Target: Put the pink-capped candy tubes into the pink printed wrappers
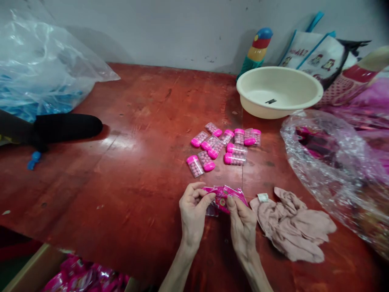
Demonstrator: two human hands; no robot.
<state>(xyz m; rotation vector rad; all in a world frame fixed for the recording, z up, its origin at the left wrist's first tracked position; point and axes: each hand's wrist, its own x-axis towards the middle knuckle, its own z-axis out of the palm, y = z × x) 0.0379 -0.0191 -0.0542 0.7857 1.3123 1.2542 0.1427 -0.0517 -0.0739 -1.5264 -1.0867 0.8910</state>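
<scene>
Both hands, left hand (pixel 192 211) and right hand (pixel 242 224), pinched around pink packet (pixel 223 197), capsule bottles (pixel 223 145) beyond, cloth (pixel 293 225) beside.

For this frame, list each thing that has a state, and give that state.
left hand: gripping pink packet
right hand: gripping pink packet
pink packet: held above table
capsule vials: capped, lying down
basin: upright, nearly empty
cloth: crumpled
cardboard box: open

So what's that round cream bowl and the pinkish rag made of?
The round cream basin looks like plastic: smooth, evenly coloured, slightly glossy. The crumpled dusty-pink rag looks like soft knit fabric: it folds limply and carries a small sewn label.
</scene>
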